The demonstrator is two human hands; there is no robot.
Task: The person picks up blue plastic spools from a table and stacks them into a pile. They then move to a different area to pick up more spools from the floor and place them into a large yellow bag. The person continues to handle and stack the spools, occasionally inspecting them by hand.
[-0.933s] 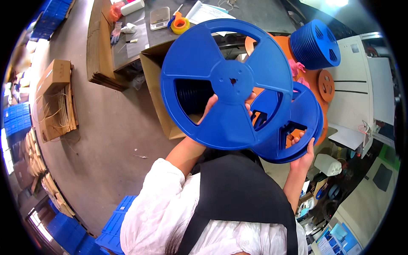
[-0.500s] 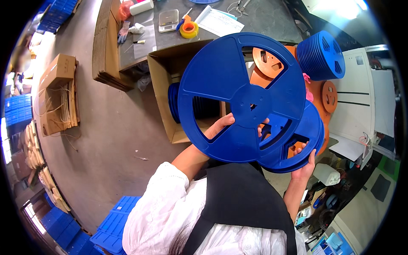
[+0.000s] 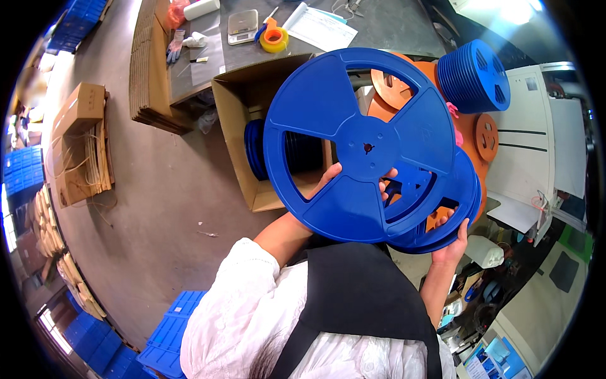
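A large blue plastic reel [image 3: 379, 136] with wide cut-out windows faces me in front of my chest. My left hand [image 3: 327, 179] grips it through a lower window, thumb on the near face and fingertips showing past another opening. Behind it and to the right are more blue reels [image 3: 466, 180], overlapped by the front one. My right hand [image 3: 451, 245] holds these at their lower right rim, fingers curled through a window. Just beyond my left hand stands an open carton [image 3: 235, 142] with several dark blue reels [image 3: 254, 146] inside, partly hidden by the front reel.
An upright row of blue reels [image 3: 472, 77] rests on an orange surface [image 3: 445, 82] at right, near an orange disc [image 3: 486, 140]. The grey table [image 3: 391, 28] bears a scale [image 3: 243, 30], tape [image 3: 274, 40] and papers [image 3: 320, 28]. Flattened cartons [image 3: 148, 69] lean at its left.
The surroundings have shifted slightly left and up in the view. The front reel has turned and tilted a little; both hands keep their hold.
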